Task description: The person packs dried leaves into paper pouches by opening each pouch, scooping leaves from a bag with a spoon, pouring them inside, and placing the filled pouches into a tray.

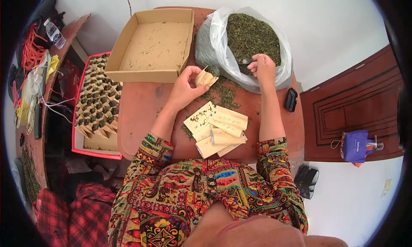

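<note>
Paper packet (207, 78), mouth spread, sits in the left hand (189, 83), fingers and thumb curled about it at the near side of the plastic bag (204, 49). Over on the other side, the right hand (262, 68) is closed, fingers pinched on what looks like a metal scoop (246, 61), its end down at the dried leaves (253, 32) filling the bag.

Writing now! Flat packets (229, 118) overlap in a loose pile, rows of printed characters across them, too small to read. Purple carrier (357, 146) by the door: white lettering, turned sideways, starts with "Sa", the rest uncertain. Bottle (55, 33) at far left wears a blue label, illegible.

To the edges: cardboard box (141, 76) juts past the left side of the bench (141, 118), over the red-rimmed tray (101, 144) packed with upright filled packets. Black object (291, 99) lies close by the right edge; the pile reaches almost to the front one. Reddish bench top shows left of the pile and between pile and right forearm, while leaf crumbs (225, 94) spread between pile and bag.
</note>
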`<state>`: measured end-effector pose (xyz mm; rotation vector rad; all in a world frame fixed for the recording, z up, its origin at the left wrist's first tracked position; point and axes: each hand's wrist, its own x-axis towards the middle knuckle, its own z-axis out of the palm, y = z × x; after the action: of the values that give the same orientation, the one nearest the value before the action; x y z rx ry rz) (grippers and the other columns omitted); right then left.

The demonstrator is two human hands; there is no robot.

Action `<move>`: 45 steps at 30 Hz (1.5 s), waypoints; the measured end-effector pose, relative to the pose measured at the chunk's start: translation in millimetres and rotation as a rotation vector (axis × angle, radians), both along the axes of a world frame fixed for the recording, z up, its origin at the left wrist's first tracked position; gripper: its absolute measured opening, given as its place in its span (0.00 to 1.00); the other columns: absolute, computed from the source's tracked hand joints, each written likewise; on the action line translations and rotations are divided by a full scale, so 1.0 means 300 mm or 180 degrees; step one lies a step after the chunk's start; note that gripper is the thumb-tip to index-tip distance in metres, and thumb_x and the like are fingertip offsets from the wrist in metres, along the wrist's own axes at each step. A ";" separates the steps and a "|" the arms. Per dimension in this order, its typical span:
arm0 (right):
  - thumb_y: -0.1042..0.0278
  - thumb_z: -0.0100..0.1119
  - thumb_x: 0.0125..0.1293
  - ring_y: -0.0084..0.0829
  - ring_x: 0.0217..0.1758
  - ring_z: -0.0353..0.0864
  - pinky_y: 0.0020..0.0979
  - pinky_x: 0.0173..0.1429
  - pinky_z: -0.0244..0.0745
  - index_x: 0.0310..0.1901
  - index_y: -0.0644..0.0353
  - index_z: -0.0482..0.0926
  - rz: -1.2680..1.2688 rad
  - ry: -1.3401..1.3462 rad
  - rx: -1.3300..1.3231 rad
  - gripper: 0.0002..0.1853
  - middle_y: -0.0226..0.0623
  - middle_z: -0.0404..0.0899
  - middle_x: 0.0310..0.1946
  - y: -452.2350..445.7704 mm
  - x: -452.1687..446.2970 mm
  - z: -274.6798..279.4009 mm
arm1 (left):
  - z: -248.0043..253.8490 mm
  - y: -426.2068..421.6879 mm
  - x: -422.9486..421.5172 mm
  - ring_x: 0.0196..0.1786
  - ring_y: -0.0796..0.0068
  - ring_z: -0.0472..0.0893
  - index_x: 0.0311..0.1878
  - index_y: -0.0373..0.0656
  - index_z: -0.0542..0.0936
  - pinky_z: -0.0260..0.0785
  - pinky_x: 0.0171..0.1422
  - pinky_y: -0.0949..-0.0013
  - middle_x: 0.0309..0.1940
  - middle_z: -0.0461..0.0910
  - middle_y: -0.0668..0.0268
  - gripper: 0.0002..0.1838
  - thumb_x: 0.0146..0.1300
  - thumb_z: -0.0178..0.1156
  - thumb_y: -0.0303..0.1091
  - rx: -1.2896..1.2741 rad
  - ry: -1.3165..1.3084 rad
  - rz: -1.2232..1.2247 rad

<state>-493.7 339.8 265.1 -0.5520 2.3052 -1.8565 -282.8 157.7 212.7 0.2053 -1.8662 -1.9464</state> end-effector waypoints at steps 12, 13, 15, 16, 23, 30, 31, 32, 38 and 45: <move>0.64 0.48 0.74 0.15 0.18 0.66 0.19 0.21 0.55 0.40 0.59 0.78 0.0596 -0.0345 -0.0719 0.11 0.32 0.78 0.19 0.070 0.141 0.194 | 0.010 0.000 0.006 0.46 0.80 0.79 0.50 0.41 0.73 0.73 0.51 0.72 0.43 0.81 0.68 0.21 0.54 0.71 0.27 -0.0051 -0.0111 -0.0054; 0.64 0.48 0.74 0.15 0.18 0.66 0.18 0.21 0.54 0.40 0.59 0.78 0.0682 -0.0339 -0.0683 0.11 0.32 0.78 0.18 0.067 0.160 0.207 | 0.009 -0.001 0.007 0.46 0.80 0.79 0.50 0.41 0.73 0.73 0.51 0.72 0.43 0.81 0.68 0.21 0.54 0.71 0.27 -0.0069 -0.0101 -0.0042; 0.63 0.48 0.74 0.13 0.18 0.65 0.18 0.21 0.54 0.39 0.58 0.78 0.0752 -0.0328 -0.0554 0.11 0.30 0.77 0.18 0.054 0.195 0.227 | 0.008 0.000 0.005 0.46 0.80 0.79 0.50 0.41 0.73 0.73 0.51 0.72 0.44 0.81 0.68 0.22 0.54 0.71 0.28 -0.0107 -0.0075 -0.0021; 0.63 0.48 0.74 0.13 0.18 0.65 0.18 0.22 0.54 0.39 0.58 0.79 0.0785 -0.0323 -0.0490 0.11 0.30 0.77 0.18 0.045 0.212 0.230 | 0.004 0.000 0.004 0.46 0.80 0.79 0.50 0.41 0.73 0.73 0.51 0.71 0.44 0.81 0.68 0.22 0.54 0.71 0.28 -0.0099 -0.0049 -0.0011; 0.66 0.49 0.74 0.15 0.21 0.73 0.22 0.26 0.66 0.39 0.62 0.79 0.0958 0.0830 0.0322 0.11 0.28 0.79 0.18 -0.028 0.343 0.213 | -0.006 -0.001 -0.002 0.46 0.78 0.79 0.50 0.41 0.73 0.73 0.52 0.71 0.43 0.81 0.67 0.23 0.53 0.72 0.28 -0.0192 -0.0039 0.0039; 0.73 0.54 0.71 0.38 0.26 0.81 0.36 0.35 0.76 0.41 0.62 0.80 0.0761 0.2529 0.0900 0.06 0.40 0.80 0.25 -0.012 0.395 0.252 | 0.008 0.004 0.005 0.46 0.79 0.79 0.50 0.42 0.73 0.73 0.51 0.71 0.43 0.81 0.68 0.22 0.53 0.72 0.28 -0.0206 -0.0037 0.0044; 0.73 0.54 0.71 0.38 0.27 0.81 0.36 0.36 0.76 0.41 0.62 0.80 0.0820 0.2618 0.0856 0.05 0.40 0.81 0.26 -0.009 0.397 0.251 | 0.010 0.005 0.006 0.46 0.79 0.79 0.49 0.42 0.73 0.73 0.51 0.71 0.43 0.81 0.68 0.22 0.53 0.72 0.27 -0.0166 -0.0032 0.0035; 0.73 0.54 0.70 0.38 0.27 0.82 0.36 0.36 0.77 0.41 0.62 0.80 0.0877 0.2704 0.0813 0.05 0.40 0.81 0.26 -0.005 0.397 0.247 | 0.011 0.007 0.006 0.46 0.79 0.79 0.49 0.42 0.73 0.73 0.51 0.71 0.43 0.81 0.68 0.22 0.53 0.72 0.27 -0.0126 -0.0029 0.0023; 0.74 0.56 0.69 0.35 0.27 0.82 0.35 0.36 0.77 0.41 0.62 0.80 0.1022 0.2792 0.0560 0.05 0.40 0.82 0.28 -0.003 0.407 0.204 | 0.011 0.011 0.005 0.46 0.80 0.79 0.50 0.42 0.72 0.73 0.51 0.72 0.43 0.80 0.69 0.22 0.54 0.71 0.27 -0.0092 -0.0003 -0.0038; 0.72 0.53 0.73 0.29 0.26 0.82 0.29 0.34 0.75 0.42 0.62 0.82 0.0761 0.2027 0.0247 0.07 0.36 0.81 0.25 0.058 0.383 0.187 | 0.019 0.017 0.009 0.47 0.80 0.78 0.50 0.42 0.72 0.73 0.51 0.72 0.44 0.79 0.70 0.22 0.55 0.71 0.27 -0.0038 -0.0009 -0.0074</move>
<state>-378.7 357.2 321.1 -1.5142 2.4886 -1.6291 -280.1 162.7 218.4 0.1835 -1.8897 -1.9507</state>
